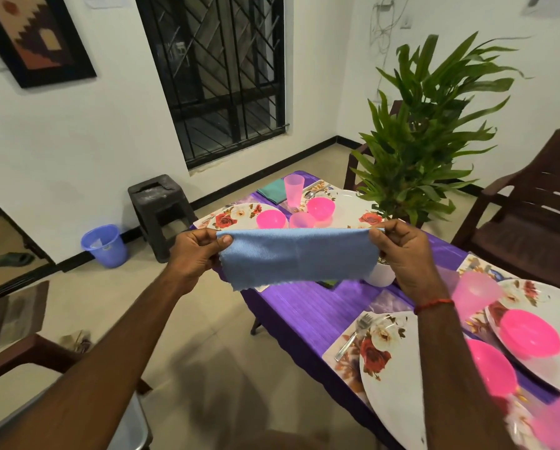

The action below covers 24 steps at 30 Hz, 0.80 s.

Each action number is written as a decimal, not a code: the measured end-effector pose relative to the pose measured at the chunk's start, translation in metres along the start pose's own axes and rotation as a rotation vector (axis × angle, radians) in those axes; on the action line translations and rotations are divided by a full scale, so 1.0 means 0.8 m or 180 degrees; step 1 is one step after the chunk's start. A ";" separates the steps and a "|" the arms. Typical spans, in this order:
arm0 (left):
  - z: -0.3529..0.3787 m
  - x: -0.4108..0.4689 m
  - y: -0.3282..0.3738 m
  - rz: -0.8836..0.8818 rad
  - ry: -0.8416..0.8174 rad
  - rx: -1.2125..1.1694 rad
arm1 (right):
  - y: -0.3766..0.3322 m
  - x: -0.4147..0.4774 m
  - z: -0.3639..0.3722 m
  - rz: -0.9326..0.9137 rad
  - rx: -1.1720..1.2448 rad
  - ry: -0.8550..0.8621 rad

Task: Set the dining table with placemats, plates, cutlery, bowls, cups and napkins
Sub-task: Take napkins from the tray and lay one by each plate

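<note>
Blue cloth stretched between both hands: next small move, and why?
Probably fold the light blue ribbed cloth napkin in half: the left hand and right hand pinch its top corners in the air, while the folded teal napkin lies flat at the far setting.

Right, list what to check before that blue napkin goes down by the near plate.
1. Grip: left hand and right hand each pinch a top corner of the napkin: ok.
2. Napkin folded to size: cannot tell; it is stretched flat, with a crease down the middle.
3. Bare cloth left of the plate: ok.
4. Fork at that plate: ok, lying on the placemat by its left rim.
5. Bowl on that plate: ok.
6. Far setting has its napkin: ok, a green napkin beside the cup.
</note>
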<state>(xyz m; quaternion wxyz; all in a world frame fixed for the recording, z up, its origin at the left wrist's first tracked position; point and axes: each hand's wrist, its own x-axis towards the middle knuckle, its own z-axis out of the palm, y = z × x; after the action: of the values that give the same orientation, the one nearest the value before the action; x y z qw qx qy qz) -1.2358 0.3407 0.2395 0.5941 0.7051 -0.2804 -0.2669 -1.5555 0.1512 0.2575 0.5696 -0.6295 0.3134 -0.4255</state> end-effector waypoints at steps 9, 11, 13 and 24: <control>0.025 0.007 -0.001 -0.0238 -0.0500 -0.0582 | 0.002 -0.021 -0.016 0.0195 -0.0195 0.0138; 0.031 0.011 -0.002 -0.0364 -0.0606 -0.0693 | 0.005 -0.025 -0.020 0.0250 -0.0251 0.0162; 0.039 0.013 -0.002 -0.0398 -0.0685 -0.0668 | 0.008 -0.029 -0.024 0.0300 -0.0189 0.0201; 0.084 0.026 -0.025 -0.0454 -0.0854 0.0234 | 0.054 -0.044 0.012 0.0786 -0.0376 0.1781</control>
<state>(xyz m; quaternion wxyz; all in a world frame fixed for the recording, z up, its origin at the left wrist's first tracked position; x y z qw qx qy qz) -1.2671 0.2824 0.2090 0.5046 0.7025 -0.3161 -0.3898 -1.5589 0.1799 0.2086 0.4711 -0.4771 0.5563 -0.4909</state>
